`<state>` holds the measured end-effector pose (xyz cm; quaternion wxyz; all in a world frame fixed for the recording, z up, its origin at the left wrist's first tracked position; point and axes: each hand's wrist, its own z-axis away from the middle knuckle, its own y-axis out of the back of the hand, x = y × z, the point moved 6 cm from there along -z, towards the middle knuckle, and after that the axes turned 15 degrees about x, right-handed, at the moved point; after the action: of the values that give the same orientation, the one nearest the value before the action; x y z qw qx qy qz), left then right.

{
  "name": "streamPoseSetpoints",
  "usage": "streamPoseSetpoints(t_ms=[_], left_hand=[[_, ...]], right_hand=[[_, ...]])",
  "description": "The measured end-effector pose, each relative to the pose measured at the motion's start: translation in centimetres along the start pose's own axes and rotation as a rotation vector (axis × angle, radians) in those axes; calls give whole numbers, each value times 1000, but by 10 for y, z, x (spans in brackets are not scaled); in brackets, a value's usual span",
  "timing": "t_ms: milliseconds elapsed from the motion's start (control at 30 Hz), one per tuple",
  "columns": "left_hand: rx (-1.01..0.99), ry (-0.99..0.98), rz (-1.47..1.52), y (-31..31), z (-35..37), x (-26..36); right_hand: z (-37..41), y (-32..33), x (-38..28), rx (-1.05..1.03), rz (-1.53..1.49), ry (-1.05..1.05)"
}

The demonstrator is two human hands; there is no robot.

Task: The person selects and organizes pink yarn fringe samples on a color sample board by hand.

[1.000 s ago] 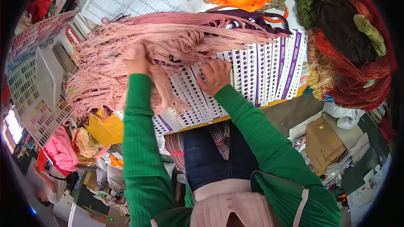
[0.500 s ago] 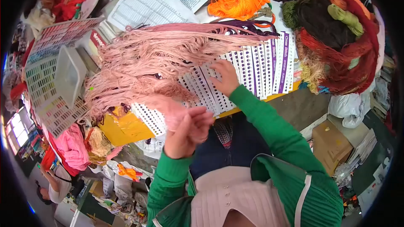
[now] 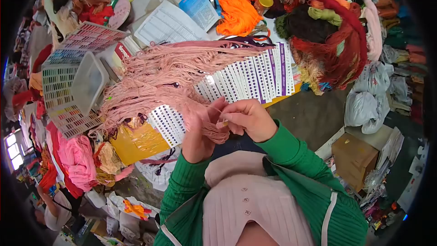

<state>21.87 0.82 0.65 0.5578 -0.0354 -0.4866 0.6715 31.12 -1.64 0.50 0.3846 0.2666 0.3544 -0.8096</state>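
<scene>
My left hand (image 3: 197, 137) is closed around a bunch of pale pink embroidery thread (image 3: 214, 130), whose strands run back to the large pink heap of thread (image 3: 159, 70) on the table. Against that bunch, my right hand (image 3: 256, 119) is closed in a pinch on the pink strands; its fingertips meet close to the left fingers. Just beyond both hands lie white cards with rows of punched holes (image 3: 241, 79), overlapping one another. More punched cards (image 3: 167, 123) lie left of my left hand, partly under the thread.
A colour sample board (image 3: 63, 79) and a clear plastic tub (image 3: 91, 84) stand at the left. Printed sheets (image 3: 168, 25), orange yarn (image 3: 236, 4) and dark red yarn (image 3: 334, 57) lie at the back. Plastic bags (image 3: 364, 109) and a cardboard box (image 3: 355, 157) are at the right. Another person (image 3: 57, 209) is at lower left.
My right hand has left the punched cards and come over to my left hand, where it now pinches the pink thread. The camera view has shifted.
</scene>
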Motion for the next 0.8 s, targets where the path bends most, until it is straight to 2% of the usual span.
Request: streamPoseSetpoints(t_ms=[33, 67, 100, 233, 300, 333, 367, 433, 467, 567, 700, 767, 800], left_hand=[[-60, 3, -28, -1, 5, 0], [50, -14, -179, 0, 7, -4], [40, -20, -181, -2, 11, -2], [-126, -42, -3, -17, 24, 13], [120, -80, 138, -9, 29, 21], [158, -173, -4, -14, 35, 30], [147, -174, -4, -12, 36, 29], [113, -267, -276, -9, 38, 29], [100, -145, -38, -12, 40, 29], [149, -133, 54, -14, 42, 33], [113, -108, 34, -10, 44, 34], [-14, -53, 98, -15, 46, 32], [-16, -54, 97, -14, 46, 32]], right_hand=[[4, -5, -1, -2, 3, 14], [8, -11, 0, -23, 24, 6], [13, -16, 1, -41, 46, -6], [25, -22, -6, -12, -55, 80], [31, -26, -11, 0, -12, 130], [34, -28, -13, 14, 24, 169], [37, -31, -12, 18, 27, 179], [42, -35, -13, 46, -74, 189], [44, -36, -16, 48, -72, 196], [49, -39, -21, 2, -126, 166], [52, -41, -19, -41, -179, 79], [53, -43, -17, -41, -177, 33], [53, -44, -18, -42, -174, 38]])
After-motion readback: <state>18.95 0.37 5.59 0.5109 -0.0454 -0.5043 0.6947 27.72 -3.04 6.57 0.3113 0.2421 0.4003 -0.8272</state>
